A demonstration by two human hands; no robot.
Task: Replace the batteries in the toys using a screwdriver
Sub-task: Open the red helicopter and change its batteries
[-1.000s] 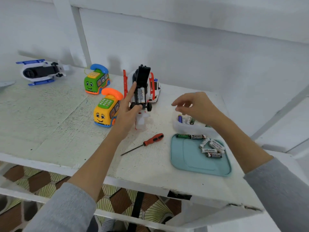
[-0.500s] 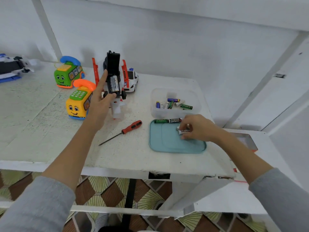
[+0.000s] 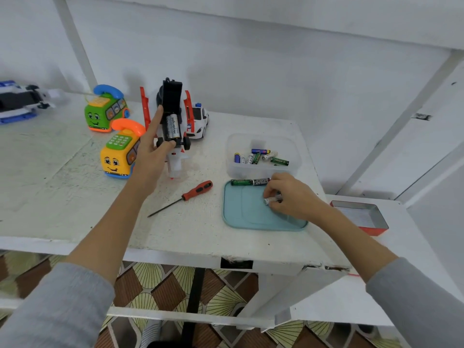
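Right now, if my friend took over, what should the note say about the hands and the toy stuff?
Left hand holds the toy plane upright, battery bay open, one battery seated.
Right hand pinches a battery on the teal tray, which also holds green batteries.
More batteries lie in the clear tub.
Screwdriver lies on the table, untouched.
Left: fill the bay, close and screw its cover. I cannot tell whether the other toys are done.

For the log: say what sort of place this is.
Probably a home or makeshift work corner, not a workshop: a worn white painted table against a bare white wall, patterned floor tiles below, and toy phone cars on top.
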